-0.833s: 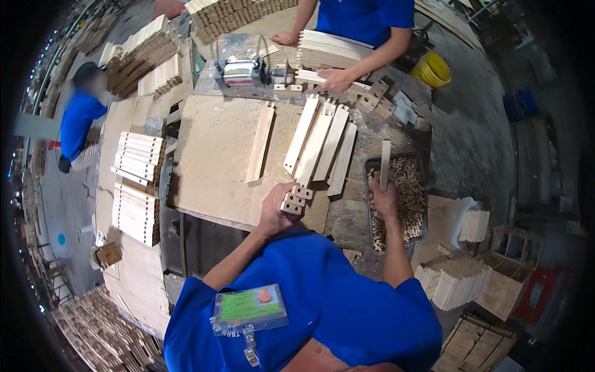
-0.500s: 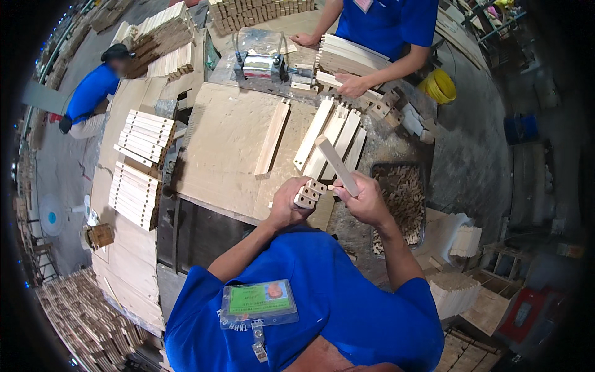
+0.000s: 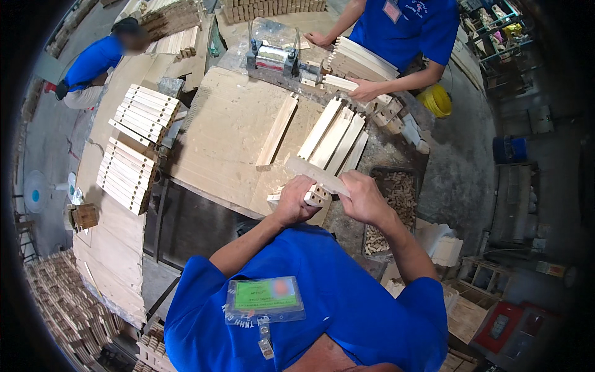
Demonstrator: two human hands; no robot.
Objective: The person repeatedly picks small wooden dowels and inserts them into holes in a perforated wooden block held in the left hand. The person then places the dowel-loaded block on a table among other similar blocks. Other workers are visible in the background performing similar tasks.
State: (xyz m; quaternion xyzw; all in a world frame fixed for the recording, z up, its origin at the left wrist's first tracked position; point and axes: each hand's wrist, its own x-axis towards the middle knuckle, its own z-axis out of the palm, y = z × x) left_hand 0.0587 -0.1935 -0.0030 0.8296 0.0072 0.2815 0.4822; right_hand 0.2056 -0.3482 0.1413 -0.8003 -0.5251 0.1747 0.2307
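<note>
My left hand (image 3: pixel 294 202) is closed round a small bundle of pale wooden slats (image 3: pixel 317 194), whose drilled ends face right. In my right hand (image 3: pixel 367 199) is a flat wooden stick (image 3: pixel 315 174), its free end pointing left. It lies across just above the bundle's ends; whether it touches them I cannot tell. Beyond both hands, several loose slats (image 3: pixel 338 137) lie side by side, with pegs at their far ends. A single slat (image 3: pixel 277 134) rests apart to their left. Right of my right hand is a dark tray full of small wooden dowels (image 3: pixel 400 197).
Across the table, a co-worker's hand (image 3: pixel 367 90) holds a slat beside a clamping machine (image 3: pixel 273 59). Drilled slats (image 3: pixel 127 175) sit in rows on the left-hand table. A yellow bucket (image 3: pixel 436 101) stands at the far right. Another person (image 3: pixel 93 62) bends over at far left.
The stick has swung from steeply raised down to nearly level across the bundle. A dowel seen at my right fingertips before no longer shows. The view has shifted slightly.
</note>
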